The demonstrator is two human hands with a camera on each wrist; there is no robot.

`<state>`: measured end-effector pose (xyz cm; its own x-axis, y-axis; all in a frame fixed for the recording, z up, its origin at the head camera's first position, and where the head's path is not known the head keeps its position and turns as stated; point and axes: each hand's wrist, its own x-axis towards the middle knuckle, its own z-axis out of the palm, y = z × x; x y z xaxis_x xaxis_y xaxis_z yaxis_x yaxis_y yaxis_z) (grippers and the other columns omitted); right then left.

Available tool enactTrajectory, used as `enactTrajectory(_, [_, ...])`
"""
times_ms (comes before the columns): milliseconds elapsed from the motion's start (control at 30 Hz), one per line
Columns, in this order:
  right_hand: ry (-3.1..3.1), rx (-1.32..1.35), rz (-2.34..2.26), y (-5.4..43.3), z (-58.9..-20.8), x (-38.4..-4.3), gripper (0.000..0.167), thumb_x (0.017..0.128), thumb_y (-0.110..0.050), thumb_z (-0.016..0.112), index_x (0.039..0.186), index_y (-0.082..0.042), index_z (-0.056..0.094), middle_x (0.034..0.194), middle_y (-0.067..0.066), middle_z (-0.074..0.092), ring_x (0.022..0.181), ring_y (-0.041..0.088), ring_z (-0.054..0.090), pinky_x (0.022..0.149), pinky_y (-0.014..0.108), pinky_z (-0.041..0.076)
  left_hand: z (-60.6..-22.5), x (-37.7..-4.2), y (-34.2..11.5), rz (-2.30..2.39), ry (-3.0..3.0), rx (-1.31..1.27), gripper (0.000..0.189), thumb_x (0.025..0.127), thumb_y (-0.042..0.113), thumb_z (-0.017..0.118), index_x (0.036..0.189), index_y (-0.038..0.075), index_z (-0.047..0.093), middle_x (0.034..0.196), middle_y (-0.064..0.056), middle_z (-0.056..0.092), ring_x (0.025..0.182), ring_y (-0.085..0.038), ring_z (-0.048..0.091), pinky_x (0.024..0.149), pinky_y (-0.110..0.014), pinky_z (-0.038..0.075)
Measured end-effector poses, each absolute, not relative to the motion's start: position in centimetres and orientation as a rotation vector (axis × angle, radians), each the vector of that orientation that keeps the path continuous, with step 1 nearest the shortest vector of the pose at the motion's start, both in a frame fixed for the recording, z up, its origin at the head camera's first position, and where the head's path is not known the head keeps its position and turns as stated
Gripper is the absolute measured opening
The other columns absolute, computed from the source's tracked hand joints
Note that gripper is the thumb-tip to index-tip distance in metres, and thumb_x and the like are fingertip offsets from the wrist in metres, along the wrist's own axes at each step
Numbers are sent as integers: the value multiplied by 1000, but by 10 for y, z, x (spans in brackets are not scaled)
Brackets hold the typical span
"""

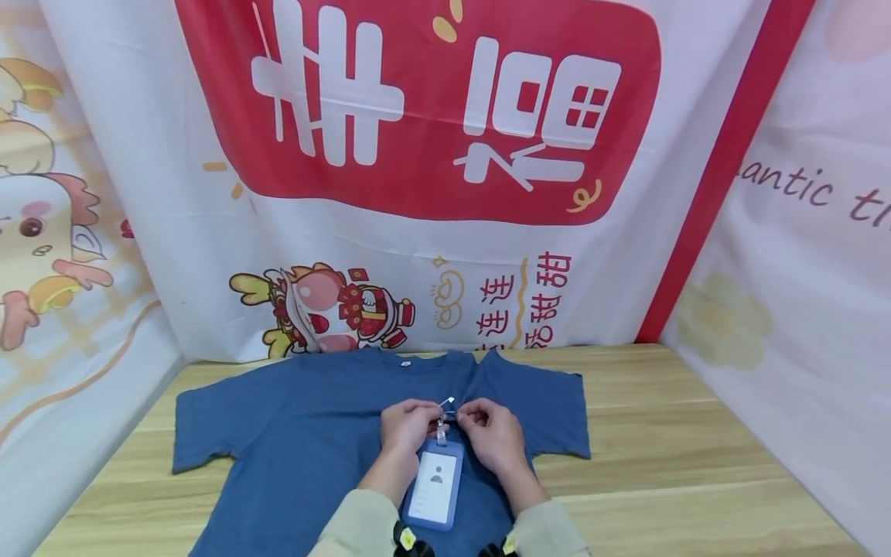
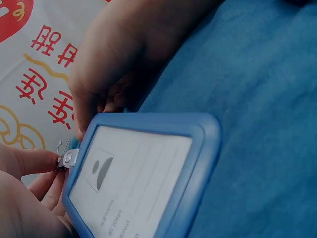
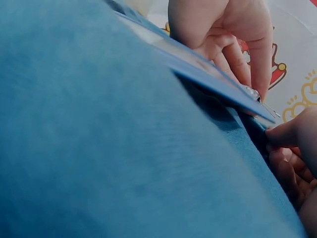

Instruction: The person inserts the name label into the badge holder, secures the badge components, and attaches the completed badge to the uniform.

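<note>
A blue T-shirt [image 1: 306, 456] lies spread out, collar toward the back. Over its chest is an ID badge [image 1: 433, 487] in a blue frame, its white card printed with a grey figure. My left hand [image 1: 405, 429] pinches the metal clip [image 2: 69, 157] at the top of the badge between thumb and fingers. From that clip an unfastened pin [image 2: 60, 145] sticks out. Just to the right, my right hand [image 1: 497, 437] pinches a bit of the shirt's fabric, as the right wrist view shows beside the pin. Where the pin meets the cloth is hard to make out.
A light wooden table [image 1: 668, 449] bears the shirt. Behind it hangs a white and red printed cloth [image 1: 431, 209], with further printed cloth walls at left [image 1: 63, 371] and right [image 1: 800, 309].
</note>
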<state>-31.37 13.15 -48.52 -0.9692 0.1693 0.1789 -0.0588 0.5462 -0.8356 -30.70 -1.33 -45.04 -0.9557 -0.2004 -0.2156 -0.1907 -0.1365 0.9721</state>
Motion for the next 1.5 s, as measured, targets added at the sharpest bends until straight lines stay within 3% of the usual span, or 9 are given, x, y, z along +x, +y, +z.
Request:
enactTrajectory(233, [-2512, -54, 1479, 132, -482, -313, 7, 98, -17, 79, 95, -11, 80, 85, 0, 74, 75, 11, 59, 68, 25, 49, -454, -306, -7, -2205, -2045, 529, 10, 94, -4, 73, 102, -5, 79, 96, -17, 77, 70, -16, 75, 65, -25, 60])
enactTrajectory(833, [-2502, -72, 1556, 131, -481, -313, 7, 100, -17, 78, 99, -11, 81, 89, 1, 76, 79, 11, 61, 72, 27, 51, -456, -305, 4, -2181, -1939, 632, 10, 100, 3, 73, 103, -2, 80, 100, -18, 79, 73, -18, 76, 66, -25, 58])
enactTrajectory(1233, [-2509, -60, 1530, 131, -483, -311, 7, 98, -17, 80, 99, -11, 83, 92, 2, 78, 79, 11, 63, 73, 29, 53, -459, -305, 6, -2230, -1887, 663, 10, 98, 3, 75, 104, -2, 81, 100, -17, 79, 75, -18, 77, 72, -28, 63])
enactTrajectory(1500, [-2466, -157, 1587, 129, -481, -313, 6, 96, -20, 82, 98, -15, 86, 95, 1, 81, 82, 10, 67, 75, 29, 55, -456, -307, 9, -2245, -1856, 669, 10, 96, 2, 77, 103, -2, 83, 100, -16, 80, 73, -15, 74, 70, -28, 64])
